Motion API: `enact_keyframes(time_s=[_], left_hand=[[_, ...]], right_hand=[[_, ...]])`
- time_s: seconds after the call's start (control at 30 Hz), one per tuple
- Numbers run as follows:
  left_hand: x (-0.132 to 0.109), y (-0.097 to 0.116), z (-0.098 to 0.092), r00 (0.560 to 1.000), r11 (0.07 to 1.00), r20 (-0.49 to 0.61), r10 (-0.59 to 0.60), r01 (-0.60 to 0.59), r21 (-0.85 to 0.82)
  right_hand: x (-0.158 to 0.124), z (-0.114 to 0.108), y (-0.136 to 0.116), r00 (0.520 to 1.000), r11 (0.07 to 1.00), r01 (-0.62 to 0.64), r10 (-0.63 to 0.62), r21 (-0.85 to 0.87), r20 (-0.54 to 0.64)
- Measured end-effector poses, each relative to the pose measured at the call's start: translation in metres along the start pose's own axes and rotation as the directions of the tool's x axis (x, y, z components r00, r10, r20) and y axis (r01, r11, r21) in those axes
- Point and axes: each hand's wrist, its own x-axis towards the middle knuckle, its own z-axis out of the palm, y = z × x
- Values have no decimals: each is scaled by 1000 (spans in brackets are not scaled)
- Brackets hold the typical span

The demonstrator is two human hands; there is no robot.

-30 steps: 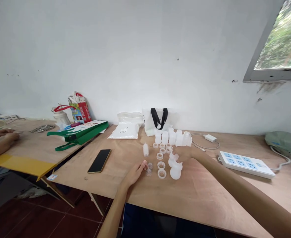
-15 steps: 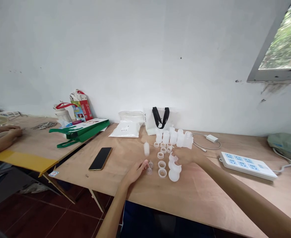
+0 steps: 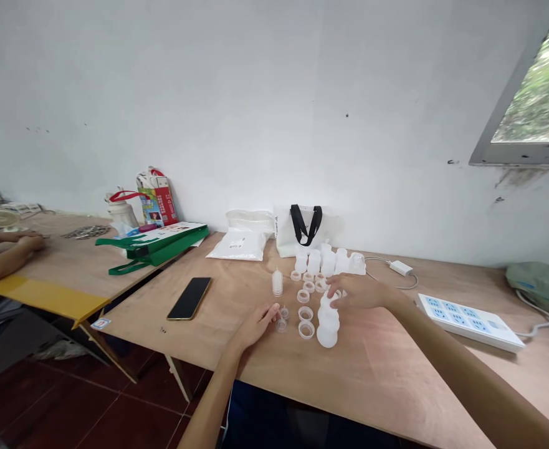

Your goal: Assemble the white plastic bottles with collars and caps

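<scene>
My left hand (image 3: pixel 257 323) lies on the wooden table with its fingers stretched out loosely and holding nothing. Its fingertips are beside two small clear plastic pieces (image 3: pixel 281 325). Farther right, my right hand (image 3: pixel 357 290) has its thumb and fingers around the far frosted white bottle (image 3: pixel 331 300) of a short row. The near bottle (image 3: pixel 327 337) of that row is beside it. Between my hands stand several translucent rings (image 3: pixel 306 330). A stack of clear pieces (image 3: pixel 277 283) stands behind my left hand. More white bottles (image 3: pixel 328 262) are grouped at the back.
A black phone (image 3: pixel 189 299) lies on the left. White packets (image 3: pixel 238 244) and a white bag with black handles (image 3: pixel 283 234) are by the wall. A power strip (image 3: pixel 469 321) and a cable adapter (image 3: pixel 401 268) are on the right. At the left table are another person's hands (image 3: pixel 28 242) and a green bag (image 3: pixel 162 246).
My right hand has come to the top of the far bottle in the row, its fingers now showing around it. My left hand stays in place. The view has shifted slightly.
</scene>
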Motion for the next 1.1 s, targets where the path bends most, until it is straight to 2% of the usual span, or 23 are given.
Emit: enact_keyframes(time_s=[0.1,0.17,0.27,0.33,0.37,0.47,0.6,0.83,1.1], left_hand=[[-1,1,0,1000,1000,-4,-3,3,1],[-1,1,0,1000,1000,-2,-1,1,-1],[-2,1,0,1000,1000,-8,7,-7,-5],[-2,0,0,1000,1000,-14,10,-10,-1],[-2,0,1,1000,1000,-16,12,-12,1],[-2,1,1,1000,1000,-18,15,-15,2],[-3,3,1,1000,1000,-15,13,-13,5],[-3,4,1,1000,1000,-18,14,-13,16],[-2,3,1,1000,1000,-10,25,-25,3]], right_hand=[[-8,-15,14,986,998,-10,20,60,-163],[-10,-23,30,950,997,-48,67,67,-306],[-7,-25,57,839,990,-108,138,88,-527],[-3,-16,73,777,983,-143,185,117,-602],[0,-10,81,764,980,-147,198,134,-614],[8,12,98,785,967,-149,242,207,-569],[13,33,108,795,928,-182,334,325,-507],[12,32,108,746,898,-148,377,415,-549],[12,36,107,746,907,-143,362,397,-559]])
